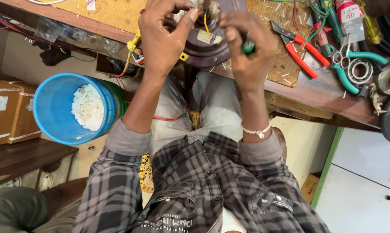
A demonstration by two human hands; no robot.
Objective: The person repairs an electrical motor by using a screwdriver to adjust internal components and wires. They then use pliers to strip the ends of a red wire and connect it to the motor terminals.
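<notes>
My left hand (162, 39) grips a dark maroon round motor part (206, 51) at the edge of the workbench, with its fingertips pinched near the thin wires on top. A yellow wire (206, 26) rises from the part between my two hands. My right hand (246, 54) is closed around a small green-handled tool (248, 47) and rests against the right side of the part. The tool's tip is hidden behind my fingers. A red wire (167, 118) hangs down over my lap.
Red-handled pliers (303, 49), green-handled scissors (354, 64) and a steel bearing ring (360, 71) lie on the wooden bench (316, 92) to the right. A blue bucket (52, 108) holding white scraps stands at the left, beside cardboard boxes (7, 110).
</notes>
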